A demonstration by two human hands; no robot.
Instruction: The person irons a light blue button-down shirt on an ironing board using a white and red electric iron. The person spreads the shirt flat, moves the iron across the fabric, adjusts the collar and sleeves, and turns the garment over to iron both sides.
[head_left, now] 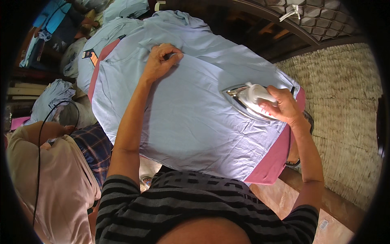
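Observation:
A light blue garment (183,118) lies spread over a board with a dusty-red cover (266,164). My right hand (286,103) is wrapped round the handle of a white clothes iron (250,99), whose shiny plate rests on the cloth near the board's right end. The iron's tip points left. Wrinkles run through the cloth in front of it, toward me. Farther up and left, my left hand (162,61) has thumb and fingers pinched together at a fold of the same garment.
At the left, a person in a beige top (48,183) sits close to the board, with a dark cord (39,162) hanging across. Crumpled blue cloth (57,97) is piled beyond. A woven mat wall (337,114) stands right, a dark lattice panel (329,20) behind.

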